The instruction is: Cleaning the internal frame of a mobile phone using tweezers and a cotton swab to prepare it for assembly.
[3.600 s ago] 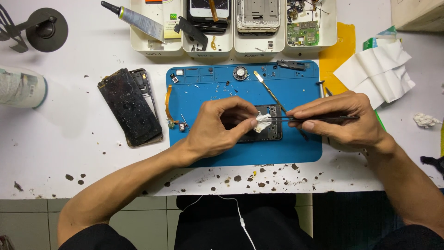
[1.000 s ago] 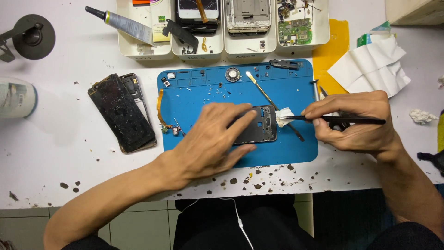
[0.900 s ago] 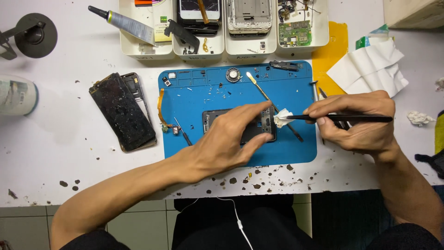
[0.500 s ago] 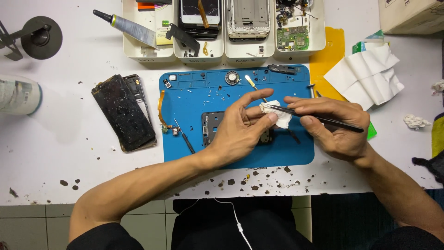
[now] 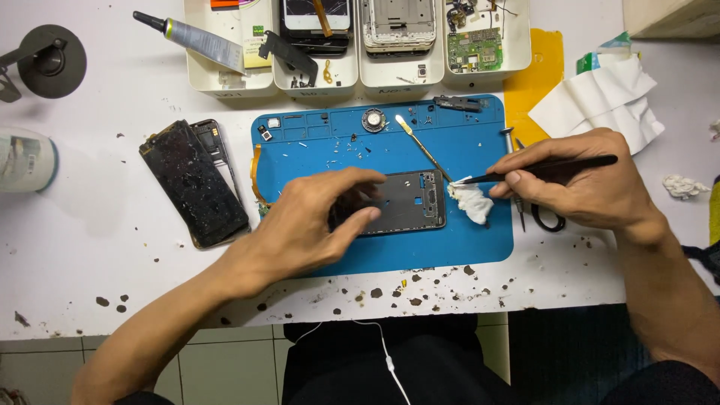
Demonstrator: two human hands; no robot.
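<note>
**Phone frame on the blue mat, wiped with a wad held in tweezers**

The dark phone frame [image 5: 405, 201] lies flat near the middle of the blue mat [image 5: 465, 247]. The left hand [image 5: 315, 225] rests on its left end, fingers spread. At the frame's right edge lies a white wad [image 5: 472, 202] — pinched by black tweezers [image 5: 547, 166], which the right hand [image 5: 592, 187] grips closed. A cracked screen panel [image 5: 191, 184] lies on the table left of the mat.
</note>
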